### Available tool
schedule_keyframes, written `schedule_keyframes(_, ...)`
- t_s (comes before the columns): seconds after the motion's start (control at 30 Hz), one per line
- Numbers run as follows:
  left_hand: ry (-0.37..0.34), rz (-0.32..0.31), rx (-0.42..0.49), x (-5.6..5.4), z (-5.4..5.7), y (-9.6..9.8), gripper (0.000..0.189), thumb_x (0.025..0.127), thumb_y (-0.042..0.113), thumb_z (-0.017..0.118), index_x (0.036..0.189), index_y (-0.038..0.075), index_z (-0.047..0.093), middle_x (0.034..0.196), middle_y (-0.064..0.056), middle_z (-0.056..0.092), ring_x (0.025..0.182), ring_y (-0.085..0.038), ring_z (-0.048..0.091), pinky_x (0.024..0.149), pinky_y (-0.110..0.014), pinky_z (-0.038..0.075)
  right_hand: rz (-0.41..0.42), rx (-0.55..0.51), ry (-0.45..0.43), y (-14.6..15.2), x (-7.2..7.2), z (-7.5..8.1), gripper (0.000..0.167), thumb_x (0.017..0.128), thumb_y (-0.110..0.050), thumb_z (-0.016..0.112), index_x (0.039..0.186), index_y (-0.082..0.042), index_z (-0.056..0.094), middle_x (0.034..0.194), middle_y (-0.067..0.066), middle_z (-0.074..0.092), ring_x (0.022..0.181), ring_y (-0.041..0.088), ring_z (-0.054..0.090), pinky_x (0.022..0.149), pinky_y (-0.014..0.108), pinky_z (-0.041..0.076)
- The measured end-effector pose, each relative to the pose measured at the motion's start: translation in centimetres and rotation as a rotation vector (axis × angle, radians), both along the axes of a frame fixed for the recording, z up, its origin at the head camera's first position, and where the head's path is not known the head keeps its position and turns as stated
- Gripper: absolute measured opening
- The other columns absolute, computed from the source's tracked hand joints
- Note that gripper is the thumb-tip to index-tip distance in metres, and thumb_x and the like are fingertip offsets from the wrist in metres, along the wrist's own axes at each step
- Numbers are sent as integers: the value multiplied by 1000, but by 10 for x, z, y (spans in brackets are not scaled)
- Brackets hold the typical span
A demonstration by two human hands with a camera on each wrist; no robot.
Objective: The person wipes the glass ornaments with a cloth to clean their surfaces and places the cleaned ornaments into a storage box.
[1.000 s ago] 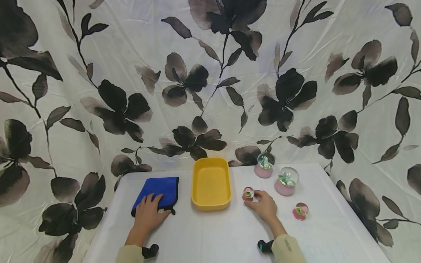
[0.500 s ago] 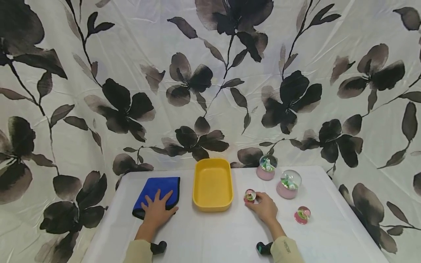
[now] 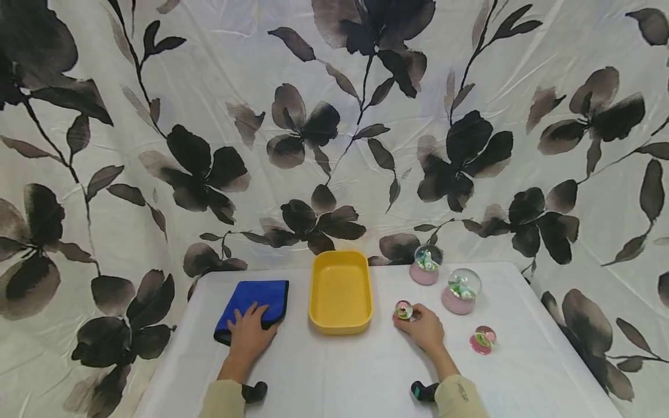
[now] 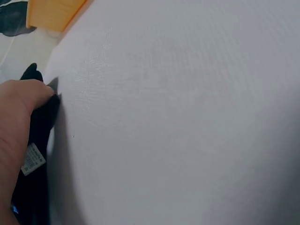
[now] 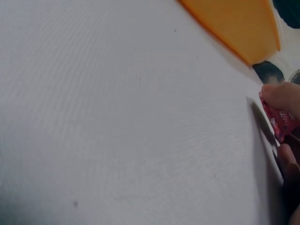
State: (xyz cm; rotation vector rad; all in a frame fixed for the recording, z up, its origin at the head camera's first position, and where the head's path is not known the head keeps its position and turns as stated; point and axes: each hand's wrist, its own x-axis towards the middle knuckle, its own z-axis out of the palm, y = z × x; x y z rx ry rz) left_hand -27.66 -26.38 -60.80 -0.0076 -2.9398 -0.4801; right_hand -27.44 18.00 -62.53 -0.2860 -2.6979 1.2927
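On the left of the table, my left hand (image 3: 248,335) rests on the near part of a blue fabric case (image 3: 261,293) with black edging, fingers spread over its top. The left wrist view shows the thumb (image 4: 35,93) against the dark edge of the case (image 4: 40,136), near a white label. To the right of the yellow tray, my right hand (image 3: 427,330) pinches a small snow globe (image 3: 403,310) with a pink base. In the right wrist view the globe's patterned red-pink base (image 5: 282,117) shows between thumb and finger, its shadow on the cloth beside it.
A yellow tray (image 3: 341,330) stands between the hands. Two larger snow globes, one at the back (image 3: 425,273) and one nearer (image 3: 460,296), and another small globe (image 3: 482,341) stand on the right. A floral cloth (image 3: 334,116) hangs behind the white table (image 3: 334,377).
My left hand has shifted right along the near edge of the blue case, and its fingers, spread wider half a second ago, are closer together. The right hand still holds the small snow globe.
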Motion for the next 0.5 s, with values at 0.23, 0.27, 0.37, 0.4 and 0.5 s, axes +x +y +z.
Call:
schedule_keyframes(0.23,2,74,49,1,-6,5,74,78,59,71,132,9,59,144,-27,41,131,-64,17,99,-76,5,28,-244,82,7,11,1,38,70,-20,89,91,-8,60,91,6,62,78,18,55,66,27,46)
schedule_keyframes(0.27,-5,89,63,3,-7,7,77,76,61,72,132,8,60,145,-27,40,132,-63,15,100,-75,3,36,-277,88,7,15,2,37,69,-17,89,91,-8,60,91,5,62,77,18,56,65,26,46)
schedule_keyframes(0.37,-5,124,98,5,-9,11,85,70,64,75,130,6,61,146,-27,38,134,-62,10,101,-74,-2,55,-352,108,6,26,6,37,68,-15,89,91,-8,60,92,5,63,76,17,57,62,26,48)
schedule_keyframes(0.4,10,133,105,5,-8,13,85,69,63,76,128,5,62,145,-27,39,134,-62,10,101,-73,-2,61,-367,114,5,29,8,37,68,-15,89,91,-8,61,91,5,63,77,18,58,61,26,49)
schedule_keyframes(0.5,54,160,120,3,-8,16,77,70,58,78,124,5,66,143,-27,42,133,-61,12,103,-72,-1,82,-394,132,1,37,17,38,66,-14,90,91,-7,61,92,5,65,80,19,59,61,28,50)
